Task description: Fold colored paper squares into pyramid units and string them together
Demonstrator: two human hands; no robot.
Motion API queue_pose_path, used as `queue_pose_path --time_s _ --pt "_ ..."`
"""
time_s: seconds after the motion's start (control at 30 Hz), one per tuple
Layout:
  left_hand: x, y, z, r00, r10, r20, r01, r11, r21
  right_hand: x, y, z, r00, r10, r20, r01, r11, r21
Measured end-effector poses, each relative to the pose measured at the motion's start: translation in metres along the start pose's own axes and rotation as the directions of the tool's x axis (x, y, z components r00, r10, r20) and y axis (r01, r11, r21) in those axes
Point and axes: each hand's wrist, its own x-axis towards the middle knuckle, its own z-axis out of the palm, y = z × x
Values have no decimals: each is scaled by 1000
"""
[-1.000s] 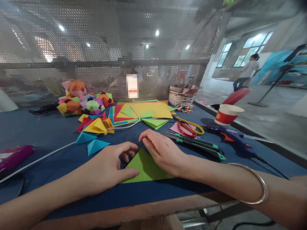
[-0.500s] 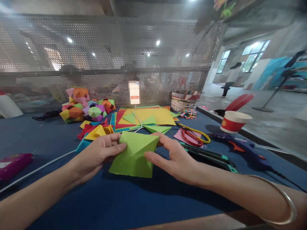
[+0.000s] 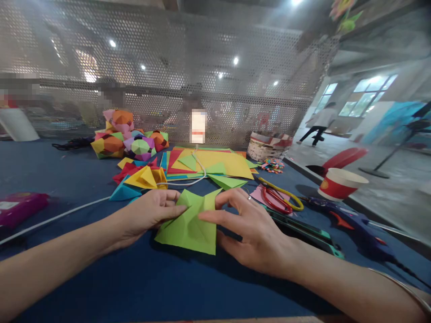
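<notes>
A creased sheet of light green paper (image 3: 193,229) is held up between both hands above the dark blue tabletop. My left hand (image 3: 156,211) pinches its upper left side, thumb in front and fingers behind. On the right side, my right hand (image 3: 247,224) has its thumb and index finger closed on a raised fold; its lower fingers curl beside the edge. Just beyond the hands lies a folded green triangle (image 3: 227,181). To the left are folded yellow paper pieces (image 3: 143,177), with red and blue ones next to them.
Coloured sheets (image 3: 232,163) are stacked at the back, by a lit phone (image 3: 198,126). Paper balls (image 3: 141,148) stand at left, a woven basket (image 3: 269,146) behind. Right lie scissors (image 3: 278,201), a cutter (image 3: 310,231), a glue gun (image 3: 353,229) and a paper cup (image 3: 341,184).
My right hand has shifted its hold, bending the paper's upper right side into a raised fold. The camera view has tilted slightly. A person in the background has walked a step.
</notes>
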Motion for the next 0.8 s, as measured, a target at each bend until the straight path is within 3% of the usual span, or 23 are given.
queue_pose_path --time_s 0.13,0.37,0.6,0.8 --pt "-1 -1 3 1000 5 23 -5 1000 12 -2 -2 -3 998 -43 -48 36 991 -128" --pt "-3 -3 4 1000 14 21 -16 997 74 -4 0 -6 951 -229 206 244 969 -50" --pt "-3 -4 5 998 57 13 -58 988 143 -11 2 -3 925 -311 220 307 950 54" --pt "-4 -16 1 978 202 -53 -177 935 307 -15 0 -4 934 -302 193 290 953 87"
